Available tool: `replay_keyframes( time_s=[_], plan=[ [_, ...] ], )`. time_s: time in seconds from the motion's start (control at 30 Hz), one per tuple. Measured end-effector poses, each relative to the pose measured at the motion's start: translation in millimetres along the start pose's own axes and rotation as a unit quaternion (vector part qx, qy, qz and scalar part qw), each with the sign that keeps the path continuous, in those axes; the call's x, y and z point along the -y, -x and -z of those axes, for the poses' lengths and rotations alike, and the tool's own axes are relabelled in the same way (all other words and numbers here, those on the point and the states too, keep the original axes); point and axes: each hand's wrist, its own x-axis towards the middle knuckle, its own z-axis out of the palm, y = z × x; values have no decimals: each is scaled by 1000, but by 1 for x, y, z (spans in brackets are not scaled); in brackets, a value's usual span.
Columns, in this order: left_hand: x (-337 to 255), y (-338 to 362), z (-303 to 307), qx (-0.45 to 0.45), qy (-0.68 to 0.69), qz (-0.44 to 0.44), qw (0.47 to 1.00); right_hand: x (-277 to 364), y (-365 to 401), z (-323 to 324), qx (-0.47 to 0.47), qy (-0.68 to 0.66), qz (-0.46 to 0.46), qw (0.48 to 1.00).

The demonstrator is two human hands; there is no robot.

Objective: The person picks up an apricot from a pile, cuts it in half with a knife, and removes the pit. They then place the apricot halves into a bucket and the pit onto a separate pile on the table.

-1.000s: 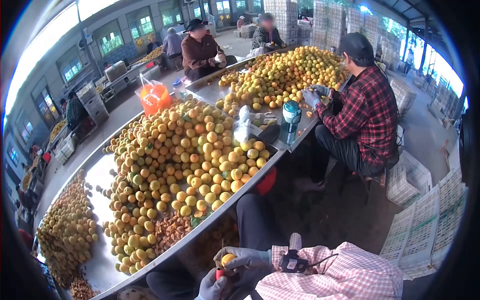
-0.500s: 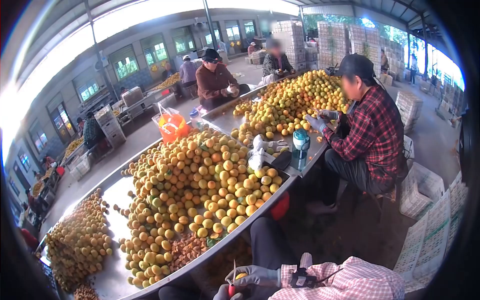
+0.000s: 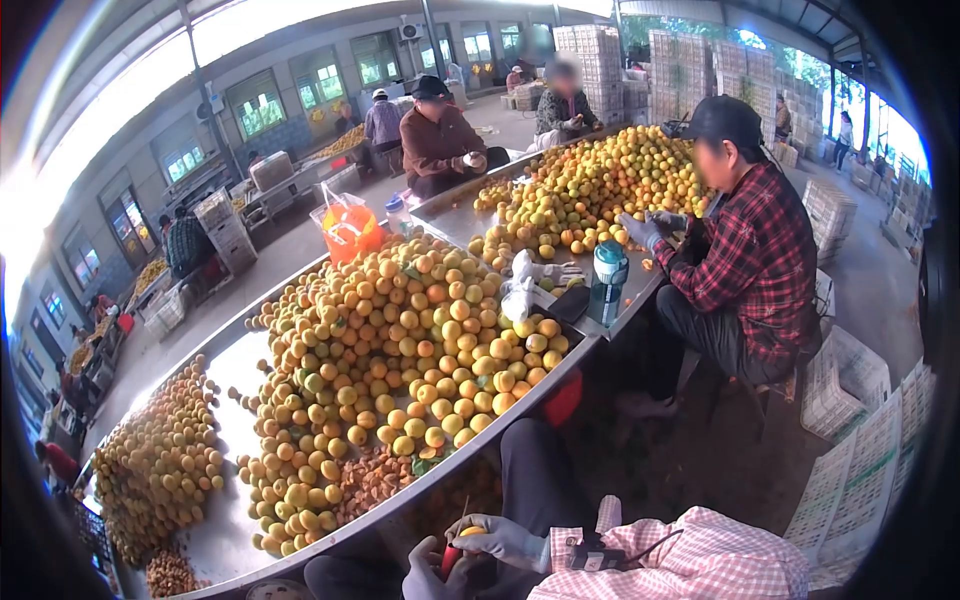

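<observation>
My right hand (image 3: pixel 495 540), in a grey glove below a pink checked sleeve, is closed on a yellow-orange apricot (image 3: pixel 470 532), which is mostly hidden by the fingers. Close against it, my left hand (image 3: pixel 432 572), also gloved, grips the red handle of a small knife (image 3: pixel 449 560). The thin blade points up beside the apricot. Both hands are low in the view over my lap, just off the near edge of the metal table (image 3: pixel 235 505). A large heap of apricots (image 3: pixel 390 340) lies on the table, with brown pits (image 3: pixel 375 485) at its near side.
Another apricot heap (image 3: pixel 165 460) is on the left. A teal bottle (image 3: pixel 607 285), white gloves (image 3: pixel 520 290) and an orange bag (image 3: pixel 352 232) stand among the fruit. A co-worker in red plaid (image 3: pixel 750 260) sits at the right. White crates (image 3: pixel 845 375) stand behind.
Both my hands have shifted slightly up and left, and more of the left hand shows around the knife handle. The view has tilted a little; the co-worker's head has turned slightly.
</observation>
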Motion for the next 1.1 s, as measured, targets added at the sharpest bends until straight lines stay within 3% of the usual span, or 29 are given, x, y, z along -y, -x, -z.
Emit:
replay_keyframes(
  time_s=[0.13, 0.2, 0.23, 0.27, 0.3, 0.33, 0.47, 0.57, 0.73, 0.83, 0.87, 0.93, 1.1],
  plan=[
    [5, -1, 1, -6, -3, 8, 1000, 0, -7, 0, 14, -4, -8, 1000],
    [5, -4, 4, 82, 122, 77, 986, 7, -6, -4, 110, -37, 28, 993],
    [-5, -9, 10, 47, 33, -10, 998, 15, -4, -9, 83, -4, 41, 996],
    [-3, -10, 8, 42, 139, 37, 989, 23, -2, -11, 59, 28, 45, 997],
    [-7, -10, 14, 86, 280, 147, 945, 23, -2, -9, 64, 18, 39, 997],
    [-23, -14, 21, 92, 369, 165, 910, 27, -5, -7, 69, 8, 36, 997],
    [-46, -22, 42, 154, 466, 269, 828, 44, 6, -8, 150, -69, 63, 984],
    [-39, -16, 32, 171, 308, 167, 921, 34, 6, 4, 177, -19, 63, 982],
    [-35, -10, 40, 245, 270, 179, 914, 25, 13, 5, 168, 52, 66, 982],
    [-31, -5, 47, 310, 463, 235, 796, 16, 12, 2, 128, -9, 13, 992],
    [-31, -4, 50, 309, 465, 238, 795, 15, 12, 2, 128, -10, 9, 992],
    [-31, -2, 54, 311, 555, 308, 707, 15, 12, 2, 201, 27, 11, 979],
    [-29, 0, 52, 293, 514, 274, 758, 14, 13, -1, 203, 64, 20, 977]
  ],
)
